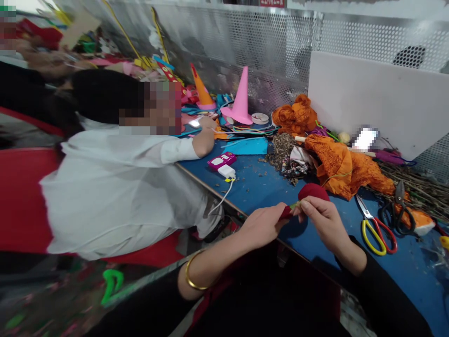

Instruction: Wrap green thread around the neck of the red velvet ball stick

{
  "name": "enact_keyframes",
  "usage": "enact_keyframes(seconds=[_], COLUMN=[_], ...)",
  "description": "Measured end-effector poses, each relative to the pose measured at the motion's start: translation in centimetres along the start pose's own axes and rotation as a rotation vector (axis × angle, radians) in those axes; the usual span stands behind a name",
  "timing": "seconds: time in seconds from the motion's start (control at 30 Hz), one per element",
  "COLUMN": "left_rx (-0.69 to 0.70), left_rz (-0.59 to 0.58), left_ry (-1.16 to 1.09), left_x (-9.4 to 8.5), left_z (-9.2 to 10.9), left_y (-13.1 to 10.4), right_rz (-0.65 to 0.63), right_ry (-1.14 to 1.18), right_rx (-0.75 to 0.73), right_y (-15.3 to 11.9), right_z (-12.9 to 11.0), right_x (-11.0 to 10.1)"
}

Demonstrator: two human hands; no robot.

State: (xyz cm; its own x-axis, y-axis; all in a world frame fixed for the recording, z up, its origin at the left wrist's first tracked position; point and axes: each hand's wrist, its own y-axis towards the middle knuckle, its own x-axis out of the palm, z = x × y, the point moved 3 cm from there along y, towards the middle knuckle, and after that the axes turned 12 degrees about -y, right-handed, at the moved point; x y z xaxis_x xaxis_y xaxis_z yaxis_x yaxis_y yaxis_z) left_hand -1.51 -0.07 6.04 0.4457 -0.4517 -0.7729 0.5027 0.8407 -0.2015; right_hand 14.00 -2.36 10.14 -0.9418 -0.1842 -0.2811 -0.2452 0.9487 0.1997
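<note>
Over the front edge of the blue table, my left hand (264, 224), with a gold bangle on the wrist, is closed on one end of a dark red, cloth-like piece (313, 189). My right hand (324, 220) pinches it beside its wide rounded part. A small greenish bit shows between the two sets of fingertips; what it is I cannot make out. To the right of my right hand lie scissors (364, 207) with one yellow and one red handle. Black-handled shears (400, 199) rest just beyond them.
A person in a white shirt (122, 187) sits at my left, forearm on the table. Orange cloth (345, 164), dry twigs (426, 192) and a lit phone (365, 139) lie at the back right. A pink cone hat (242, 100) stands behind a magenta box (221, 160) and white plug (227, 172).
</note>
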Motion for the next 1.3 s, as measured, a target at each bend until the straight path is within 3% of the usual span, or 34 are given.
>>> enact_keyframes(seconds=[0.2,0.37,0.57,0.7,0.87,1.1,1.3], left_rx=[0.015,0.007,0.076,0.106,0.223,0.450,0.488], left_rz=[-0.046,-0.066,-0.126,-0.178,-0.120,0.046,0.065], left_ry=[-0.019,0.094,0.209,0.371,0.537,0.741,0.783], left_x=[-0.2,-0.2,0.4,0.9,1.0,2.3,2.9], left_z=[0.4,0.0,1.5,2.8,3.7,2.4,1.7], left_y=[0.1,0.3,-0.2,-0.9,-1.6,-2.4,-2.6], right_rz=[0.026,-0.023,-0.071,-0.053,-0.103,-0.136,-0.128], right_ry=[-0.259,-0.332,-0.568,-0.650,-0.650,-0.694,-0.727], right_rx=[-0.173,-0.211,-0.323,-0.283,-0.149,-0.057,-0.042], right_y=[0.1,-0.3,0.1,0.9,1.7,1.7,1.7], right_z=[-1.1,-1.3,-0.7,1.2,2.7,2.5,3.1], right_x=[-1.9,-1.9,-1.6,-1.7,-1.7,-1.3,-0.9])
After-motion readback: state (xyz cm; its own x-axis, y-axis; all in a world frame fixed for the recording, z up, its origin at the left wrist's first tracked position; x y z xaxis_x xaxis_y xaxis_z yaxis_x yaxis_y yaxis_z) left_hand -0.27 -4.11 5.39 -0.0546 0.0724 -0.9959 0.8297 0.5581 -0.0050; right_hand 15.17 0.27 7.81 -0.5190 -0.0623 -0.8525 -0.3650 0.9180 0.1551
